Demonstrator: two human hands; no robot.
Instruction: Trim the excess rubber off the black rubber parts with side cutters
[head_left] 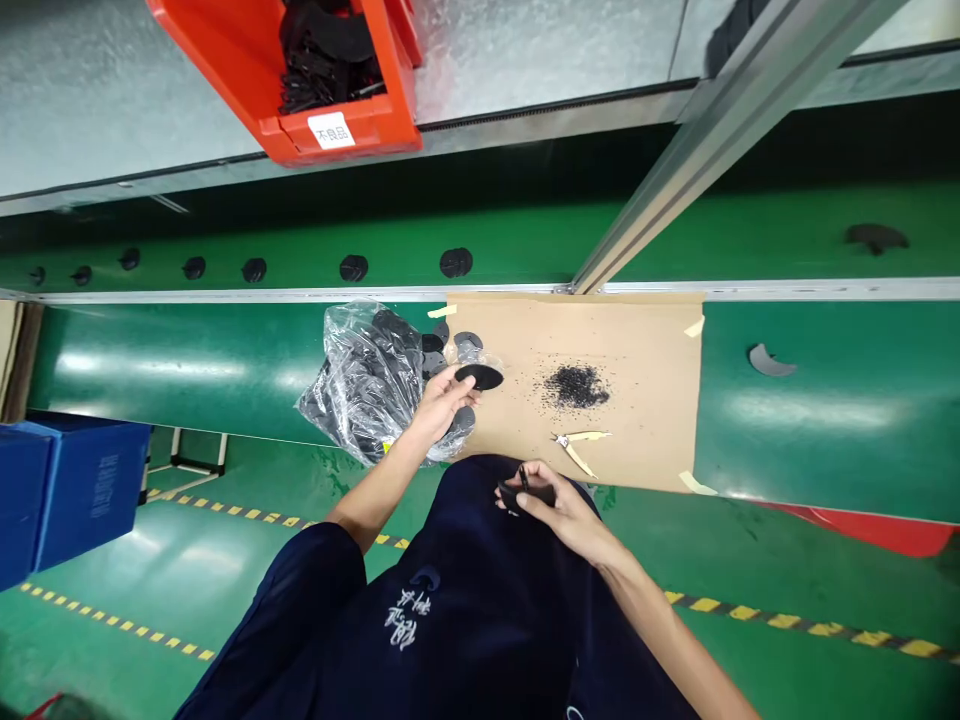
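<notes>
Over the edge of a clear plastic bag, my left hand [442, 403] pinches a flat black oval piece [480, 377] between thumb and fingers. The bag [367, 385] is full of dark flat pieces, and a few round ones [466, 345] lie at its mouth. Close to my body, my right hand [551, 505] is closed around a black curved part [527, 493] with a small stem sticking up; my fingers cover some of it. Between and beyond the hands, a pile of tiny black bits [577, 386] and yellow-handled nippers [576, 450] lie on brown cardboard [645, 430].
Several black round parts [353, 267] sit in a row on the green belt behind a rail. Above hangs a red bin [345, 130] of black parts. A metal post [675, 160] rises beyond the cardboard. A grey crescent piece [771, 361] lies right; blue boxes [90, 490] stand left.
</notes>
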